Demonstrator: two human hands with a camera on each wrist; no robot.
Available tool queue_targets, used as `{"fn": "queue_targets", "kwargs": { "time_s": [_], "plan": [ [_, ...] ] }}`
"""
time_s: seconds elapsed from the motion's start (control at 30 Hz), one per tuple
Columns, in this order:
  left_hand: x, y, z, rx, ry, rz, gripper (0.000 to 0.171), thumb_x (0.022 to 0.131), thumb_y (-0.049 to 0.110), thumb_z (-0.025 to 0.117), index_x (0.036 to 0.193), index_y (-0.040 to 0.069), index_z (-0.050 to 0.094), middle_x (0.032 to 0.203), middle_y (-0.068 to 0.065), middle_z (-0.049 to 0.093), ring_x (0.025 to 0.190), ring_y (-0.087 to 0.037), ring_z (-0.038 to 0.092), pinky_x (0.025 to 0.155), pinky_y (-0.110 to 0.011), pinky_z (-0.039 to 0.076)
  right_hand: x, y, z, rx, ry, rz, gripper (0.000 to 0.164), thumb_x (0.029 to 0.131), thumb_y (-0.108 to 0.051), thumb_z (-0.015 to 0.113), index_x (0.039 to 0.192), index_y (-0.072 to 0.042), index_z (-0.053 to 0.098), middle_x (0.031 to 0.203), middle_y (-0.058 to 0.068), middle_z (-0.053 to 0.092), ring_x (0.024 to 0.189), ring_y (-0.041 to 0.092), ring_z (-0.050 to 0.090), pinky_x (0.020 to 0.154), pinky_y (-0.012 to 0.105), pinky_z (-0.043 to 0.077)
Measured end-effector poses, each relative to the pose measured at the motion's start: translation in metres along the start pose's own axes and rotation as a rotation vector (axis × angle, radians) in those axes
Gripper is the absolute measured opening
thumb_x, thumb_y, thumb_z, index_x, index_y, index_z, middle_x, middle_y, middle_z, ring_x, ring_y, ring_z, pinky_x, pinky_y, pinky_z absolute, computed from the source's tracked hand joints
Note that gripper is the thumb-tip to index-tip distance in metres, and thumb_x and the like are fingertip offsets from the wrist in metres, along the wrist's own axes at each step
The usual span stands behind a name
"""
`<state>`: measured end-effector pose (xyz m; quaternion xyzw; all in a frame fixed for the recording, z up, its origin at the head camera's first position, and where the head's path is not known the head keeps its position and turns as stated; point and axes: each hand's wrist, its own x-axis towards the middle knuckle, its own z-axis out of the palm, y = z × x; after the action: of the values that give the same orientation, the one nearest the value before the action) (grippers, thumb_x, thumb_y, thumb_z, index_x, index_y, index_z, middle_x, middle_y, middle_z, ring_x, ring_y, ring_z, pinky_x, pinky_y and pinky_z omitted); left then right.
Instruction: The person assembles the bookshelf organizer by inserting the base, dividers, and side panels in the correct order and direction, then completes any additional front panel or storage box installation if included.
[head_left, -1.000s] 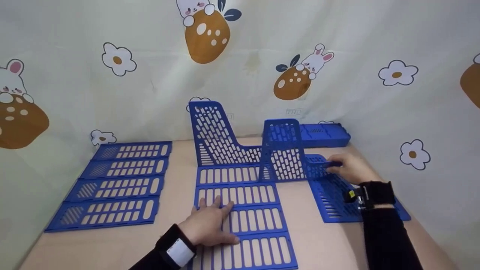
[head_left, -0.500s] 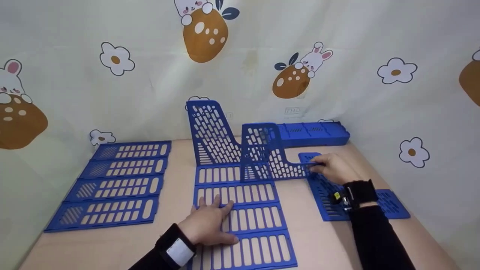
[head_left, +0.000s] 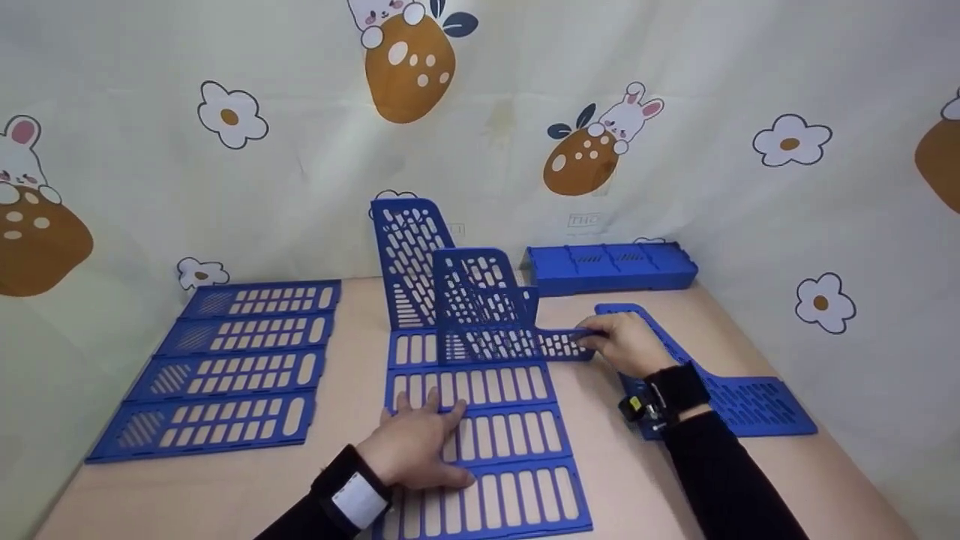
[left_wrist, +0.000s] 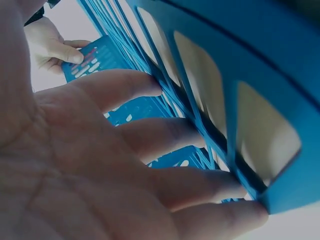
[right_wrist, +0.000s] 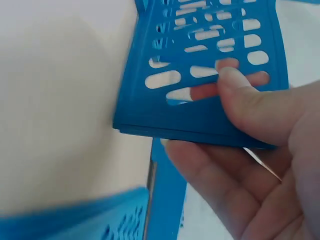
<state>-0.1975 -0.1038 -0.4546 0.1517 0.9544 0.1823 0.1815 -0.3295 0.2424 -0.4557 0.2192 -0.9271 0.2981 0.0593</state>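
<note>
"And that slotted blue base [head_left: 517, 463], lower middle of the frame?"
"Light but stiff, I'd guess; the left hand's grip [head_left: 414, 446] lies spread on it, holding nothing."
"The L-shaped panel [head_left: 484, 327], mid-frame?"
"Thin, probably springy; take it by the low end, where the right hand's grip [head_left: 624, 343] is pinched closed; blue, upright, tall at its left, pierced with small oblong holes."
</note>
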Motion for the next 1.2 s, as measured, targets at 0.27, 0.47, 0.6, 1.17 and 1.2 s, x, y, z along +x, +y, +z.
{"fn": "queue_targets", "kwargs": {
  "time_s": [0.27,0.47,0.6,1.17,1.2],
  "plan": [
    [0.002,-0.002,0.0,0.008,0.006,0.006,0.103,0.083,0.061,0.089,0.166,0.016,0.049,0.172,-0.036,0.034,0.152,-0.079,0.02,0.117,-0.094,0.02,0.008,-0.024,0.024,0.029,0.055,0.036,0.016,0.099,-0.003,0.077,0.106,-0.014,0.086,0.106,0.003,0.085,0.096,0.02,0.078,0.093,0.049,0.066],
    [-0.003,0.001,-0.001,-0.03,0.014,0.052,0.099,0.085,0.053,0.091,0.165,0.009,0.05,0.171,-0.041,0.032,0.149,-0.083,0.016,0.112,-0.099,0.017,0.011,-0.036,0.034,0.017,0.087,0.006,0.014,0.097,-0.004,0.079,0.105,-0.013,0.086,0.104,0.004,0.086,0.095,0.021,0.081,0.091,0.047,0.067],
    [-0.003,0.001,-0.002,-0.059,-0.002,0.065,0.097,0.086,0.051,0.091,0.164,0.008,0.051,0.17,-0.042,0.03,0.149,-0.084,0.012,0.11,-0.1,0.014,0.014,-0.045,0.038,0.044,0.066,-0.03,0.013,0.098,-0.004,0.079,0.104,-0.012,0.086,0.101,0.003,0.085,0.093,0.019,0.08,0.086,0.043,0.068],
    [0.001,0.0,-0.001,-0.088,-0.027,0.023,0.093,0.087,0.051,0.09,0.164,0.014,0.052,0.173,-0.041,0.025,0.153,-0.081,0.008,0.111,-0.1,0.01,0.018,-0.053,0.051,0.071,0.063,0.009,0.017,0.1,-0.009,0.079,0.114,-0.016,0.086,0.112,0.002,0.085,0.104,0.019,0.081,0.095,0.044,0.067],
    [0.001,0.001,0.0,-0.093,-0.024,0.019,0.093,0.087,0.051,0.09,0.164,0.014,0.052,0.173,-0.041,0.025,0.153,-0.08,0.008,0.112,-0.099,0.01,0.017,-0.052,0.05,0.081,0.05,0.027,0.02,0.101,-0.01,0.079,0.118,-0.017,0.084,0.116,0.003,0.085,0.106,0.02,0.08,0.097,0.044,0.066]
  ]
}}
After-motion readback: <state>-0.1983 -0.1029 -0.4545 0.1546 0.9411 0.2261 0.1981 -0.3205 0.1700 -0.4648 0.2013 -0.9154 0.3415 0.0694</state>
